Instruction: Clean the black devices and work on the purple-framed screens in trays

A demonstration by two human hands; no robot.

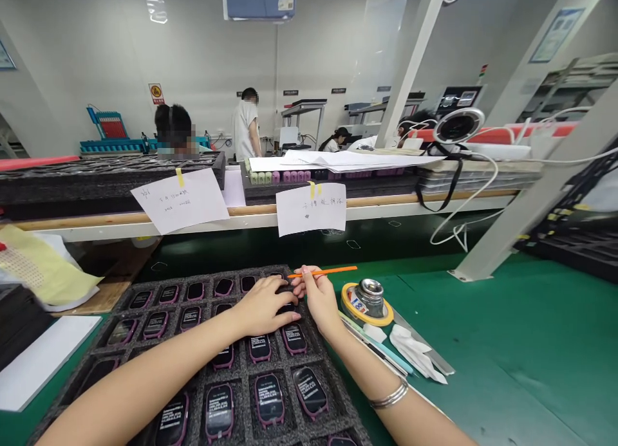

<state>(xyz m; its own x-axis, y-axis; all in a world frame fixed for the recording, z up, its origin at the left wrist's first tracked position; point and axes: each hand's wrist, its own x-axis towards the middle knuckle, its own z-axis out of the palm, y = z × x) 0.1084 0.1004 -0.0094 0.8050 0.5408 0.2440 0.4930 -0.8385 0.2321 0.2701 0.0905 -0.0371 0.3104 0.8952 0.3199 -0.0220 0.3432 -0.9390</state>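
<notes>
A black foam tray (pixel 284 363) holds rows of purple-framed smartwatch bodies (pixel 269 398), several with white text on their screens. My left hand (pixel 265 307) lies over the tray's far right part, fingers spread and thumb apart, touching or just above a watch that it mostly hides. Beside it, at the tray's far right corner, my right hand (pixel 316 298) pinches a thin orange stick (pixel 335 270) that points to the right. What the stick's left end touches is hard to make out.
Right of the tray lie a yellow tape roll (pixel 346 302), a metal-topped jar (pixel 371 291), crumpled tissue (pixel 418 349), a steel ruler (pixel 434 353) and thin tools. A shelf edge (pixel 251 209) with taped paper notes crosses ahead. White paper (pixel 46 362) lies left. Several people are beyond.
</notes>
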